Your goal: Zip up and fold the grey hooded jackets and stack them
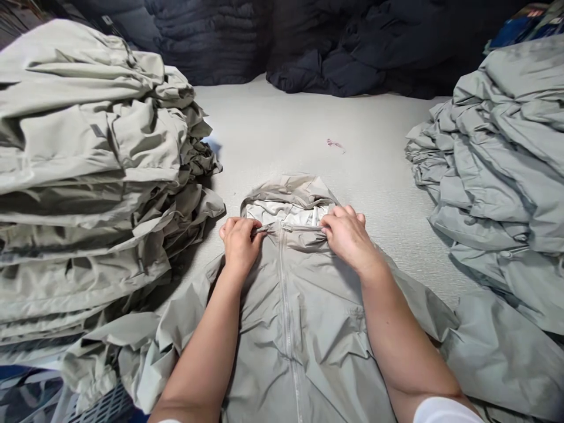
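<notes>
A light grey-green hooded jacket (321, 305) lies front up before me, its front zipper (285, 294) running down the middle and closed up to the neck. My left hand (240, 241) pinches the left side of the neck opening between thumb and fingers. On the opposite side, my right hand (348, 235) grips the right edge of the same opening. Between the two hands the collar edge is drawn fairly straight, with the zipper top at its centre. Beyond them the hood (288, 187) spreads on the table, showing a pale lining. Both sleeves stretch outward.
Tall stacks of similar garments stand on the left (88, 141) and right (506, 153) of the pale table (273, 129). Dark folded clothes (211, 41) line the back. A small tangle of reddish thread (335, 144) lies on the tabletop. A plastic basket (103, 405) shows at lower left.
</notes>
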`<state>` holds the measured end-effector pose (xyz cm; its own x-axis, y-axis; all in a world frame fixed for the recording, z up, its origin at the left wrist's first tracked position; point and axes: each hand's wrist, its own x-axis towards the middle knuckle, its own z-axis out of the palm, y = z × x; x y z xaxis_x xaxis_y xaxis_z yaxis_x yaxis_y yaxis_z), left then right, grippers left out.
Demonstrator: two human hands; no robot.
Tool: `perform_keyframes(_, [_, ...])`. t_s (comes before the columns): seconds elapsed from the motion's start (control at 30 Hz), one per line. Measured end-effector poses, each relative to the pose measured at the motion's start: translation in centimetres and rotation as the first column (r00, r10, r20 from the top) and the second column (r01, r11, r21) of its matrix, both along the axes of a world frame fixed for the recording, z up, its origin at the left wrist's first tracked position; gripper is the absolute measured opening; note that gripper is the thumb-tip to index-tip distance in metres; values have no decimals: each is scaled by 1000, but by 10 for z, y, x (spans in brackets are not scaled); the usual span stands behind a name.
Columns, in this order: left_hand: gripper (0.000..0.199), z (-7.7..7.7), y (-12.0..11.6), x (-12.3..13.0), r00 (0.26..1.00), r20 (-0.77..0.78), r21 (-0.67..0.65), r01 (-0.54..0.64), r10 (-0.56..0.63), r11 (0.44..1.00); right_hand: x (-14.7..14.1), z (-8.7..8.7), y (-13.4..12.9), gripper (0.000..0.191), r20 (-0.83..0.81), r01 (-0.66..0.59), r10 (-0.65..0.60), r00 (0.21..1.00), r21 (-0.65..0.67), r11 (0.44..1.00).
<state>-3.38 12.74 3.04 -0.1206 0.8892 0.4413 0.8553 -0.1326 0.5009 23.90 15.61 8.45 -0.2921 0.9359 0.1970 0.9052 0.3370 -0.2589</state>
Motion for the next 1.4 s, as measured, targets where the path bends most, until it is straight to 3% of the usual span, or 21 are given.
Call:
perform_keyframes(0.1, [10,1,-3,7,1000,9,107,-9,8,994,-3,-17,9,21,-86,192,-187,979,47,980])
perform_keyframes(0.17, [11,1,-6,14,987,53,114,144,-151,983,-7,-24,12,28,-147,276,-264,953,63,959])
perform_keyframes(0.23, [15,-1,-8,21,925,65,34,373,-374,927,-13,-29,12,35,-213,252,-221,952,133,958])
perform_keyframes(0.3, [22,-5,-10,29,873,16,-91,488,-488,868,-22,-33,12,39,-234,124,-77,969,196,973])
perform_keyframes(0.4, [44,-11,-12,39,889,-128,-231,404,-439,885,-32,-48,15,40,-125,-57,69,990,104,993])
perform_keyframes(0.5, [52,-15,-11,46,893,-242,-301,304,-381,904,-35,-64,22,48,-20,-28,28,999,-12,1000])
perform_keyframes(0.6, [57,-19,-4,51,886,-282,-356,259,-367,898,-35,-69,25,53,-8,10,-10,1000,11,1000])
perform_keyframes(0.7, [58,-21,9,56,890,-256,-390,262,-377,883,-40,-64,27,52,5,-93,93,996,73,993])
perform_keyframes(0.77, [58,-21,18,59,892,-229,-396,281,-390,875,-46,-60,36,53,37,-173,171,985,30,985])
perform_keyframes(0.93, [62,-17,31,61,902,-179,-399,297,-392,868,-58,-47,92,60,182,-36,75,980,-207,978])
perform_keyframes(1.07, [63,-15,38,60,907,-147,-419,305,-396,855,-67,-25,125,57,297,-11,88,951,-252,968])
perform_keyframes(1.13, [64,-15,42,60,910,-128,-422,309,-394,852,-71,-12,130,42,338,-7,69,939,-181,984])
perform_keyframes(1.27, [63,-16,47,60,916,-109,-410,312,-386,857,-77,4,143,33,308,6,-51,950,144,990])
perform_keyframes(1.4, [64,-16,47,60,919,-96,-406,315,-382,858,-78,13,174,34,306,84,-100,947,66,994])
